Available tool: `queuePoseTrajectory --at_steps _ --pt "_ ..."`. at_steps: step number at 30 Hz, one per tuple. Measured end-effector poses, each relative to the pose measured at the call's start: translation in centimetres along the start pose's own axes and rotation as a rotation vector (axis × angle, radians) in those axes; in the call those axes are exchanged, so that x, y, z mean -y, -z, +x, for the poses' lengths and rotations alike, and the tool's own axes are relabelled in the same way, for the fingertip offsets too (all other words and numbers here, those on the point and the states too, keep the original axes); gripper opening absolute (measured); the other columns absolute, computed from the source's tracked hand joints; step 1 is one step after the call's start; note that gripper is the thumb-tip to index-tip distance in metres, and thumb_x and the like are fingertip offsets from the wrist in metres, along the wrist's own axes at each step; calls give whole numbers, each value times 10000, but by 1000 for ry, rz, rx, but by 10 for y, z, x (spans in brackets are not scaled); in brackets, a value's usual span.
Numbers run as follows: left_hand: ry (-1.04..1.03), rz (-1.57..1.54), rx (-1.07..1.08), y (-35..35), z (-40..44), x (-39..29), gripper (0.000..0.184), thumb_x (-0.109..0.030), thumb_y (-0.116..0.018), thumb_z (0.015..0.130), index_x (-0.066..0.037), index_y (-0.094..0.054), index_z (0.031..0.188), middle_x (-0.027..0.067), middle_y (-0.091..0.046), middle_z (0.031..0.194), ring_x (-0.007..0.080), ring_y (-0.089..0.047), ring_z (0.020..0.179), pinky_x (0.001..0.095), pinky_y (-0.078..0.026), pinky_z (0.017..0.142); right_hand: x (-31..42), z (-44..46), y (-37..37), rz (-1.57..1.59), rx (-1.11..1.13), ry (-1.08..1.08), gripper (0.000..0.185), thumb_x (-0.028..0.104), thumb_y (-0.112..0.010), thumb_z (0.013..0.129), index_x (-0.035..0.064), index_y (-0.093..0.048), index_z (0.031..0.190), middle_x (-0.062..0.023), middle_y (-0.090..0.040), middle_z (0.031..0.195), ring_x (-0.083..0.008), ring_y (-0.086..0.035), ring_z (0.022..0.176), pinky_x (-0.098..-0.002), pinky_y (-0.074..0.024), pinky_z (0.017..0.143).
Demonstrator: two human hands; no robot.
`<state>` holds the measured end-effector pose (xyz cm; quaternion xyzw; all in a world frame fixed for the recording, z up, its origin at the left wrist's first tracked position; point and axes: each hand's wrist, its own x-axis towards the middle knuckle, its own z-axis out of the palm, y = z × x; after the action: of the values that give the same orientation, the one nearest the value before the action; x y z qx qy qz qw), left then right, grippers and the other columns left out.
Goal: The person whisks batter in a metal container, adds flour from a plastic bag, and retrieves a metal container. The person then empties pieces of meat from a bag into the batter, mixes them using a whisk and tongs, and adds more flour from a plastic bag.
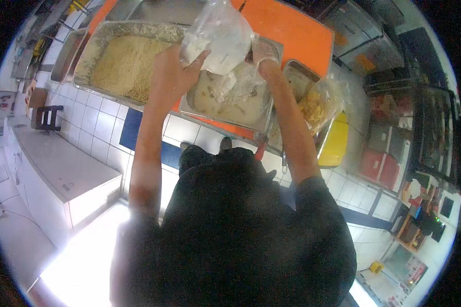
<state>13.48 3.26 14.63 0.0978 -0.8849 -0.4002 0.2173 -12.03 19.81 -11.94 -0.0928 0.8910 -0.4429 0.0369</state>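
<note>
A clear plastic bag [217, 38] with white powder in it hangs tilted over a metal pan [224, 122]. My left hand [182, 69] is closed on the bag's left side, with a finger and thumb pressed against the plastic. At the bag's right edge is my right hand [264, 53], in what looks like a thin clear glove, its fingers curled and partly hidden; it seems to grip the bag there. Below the bag, a heap of white powder [233, 88] sits in the pan's pale, milky liquid [210, 105], where a few lumps show.
Left of the pan stands a large metal tray [82, 77] of tan crumbs [120, 64]. To the right are a bag of yellow food pieces [317, 107] and a yellow container [335, 140]. An orange work surface [287, 30] lies behind. A red handle [260, 148] hangs at the front edge.
</note>
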Motion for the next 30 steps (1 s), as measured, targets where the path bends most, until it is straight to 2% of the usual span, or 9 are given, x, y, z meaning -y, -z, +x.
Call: queuePoseTrajectory --at_steps 5,8,10,15,17,19,24,28,30 --pt "-82 234 81 10 10 -17 480 -388 -736 821 80 -666 906 252 -659 732 403 -672 720 446 -522 670 -4 -1 0 -38 10 176 419 317 -383 1043 -26 -621 1016 -131 -654 945 -190 -619 800 -340 -483 734" --pt "-91 302 101 15 18 -28 486 -391 -737 821 82 -663 902 260 -657 739 408 -669 721 455 -519 674 33 -15 22 -31 -92 24 507 414 -349 1047 -9 -619 971 -110 -632 889 -186 -591 743 -351 -472 712" --pt "-125 267 77 20 20 -32 497 -397 -735 824 86 -658 911 264 -654 736 399 -671 722 463 -516 676 64 -39 50 510 260 -263 608 495 -277 1044 -3 -614 960 -110 -624 867 -193 -583 758 -386 -457 724" --pt "-11 286 81 32 10 7 497 -390 -727 842 92 -660 942 207 -670 707 343 -689 731 429 -544 695 78 -40 61 113 92 -141 680 550 -224 1032 13 -611 875 -104 -626 815 -192 -584 751 -386 -451 715" --pt "234 -109 100 30 -12 47 481 -344 -720 860 92 -637 1045 163 -679 831 318 -686 761 377 -571 743 105 -49 87 145 173 -127 679 556 -231 1030 20 -606 845 -103 -627 795 -193 -587 740 -381 -452 712" --pt "556 -532 -8 22 -39 60 479 -291 -707 881 89 -596 1152 158 -663 1037 291 -680 876 338 -586 811 138 -63 104 -96 5 347 672 562 -250 1023 27 -608 829 -109 -623 774 -225 -595 709 -387 -462 705" --pt "317 132 325 -11 -103 105 433 -206 -609 958 20 -496 1309 201 -481 1361 295 -516 1238 447 -517 978 205 -68 123 -134 163 511 451 414 -448 995 19 -635 886 -165 -645 814 -338 -628 758 -418 -480 738" --pt "796 -1473 101 -45 -119 106 525 -146 -528 990 -13 -303 1445 195 -471 1373 362 -498 1267 500 -435 1064 300 -126 170 -490 266 693 214 221 -558 942 31 -657 948 -202 -658 910 -368 -640 853 -436 -490 771" --pt "422 -1397 180 -89 -140 135 496 -151 -519 995 1 -329 1427 198 -476 1373 365 -499 1266 486 -425 1078 271 -106 158 -306 114 954 209 204 -539 950 43 -656 1012 -188 -665 958 -371 -633 897 -441 -497 785"
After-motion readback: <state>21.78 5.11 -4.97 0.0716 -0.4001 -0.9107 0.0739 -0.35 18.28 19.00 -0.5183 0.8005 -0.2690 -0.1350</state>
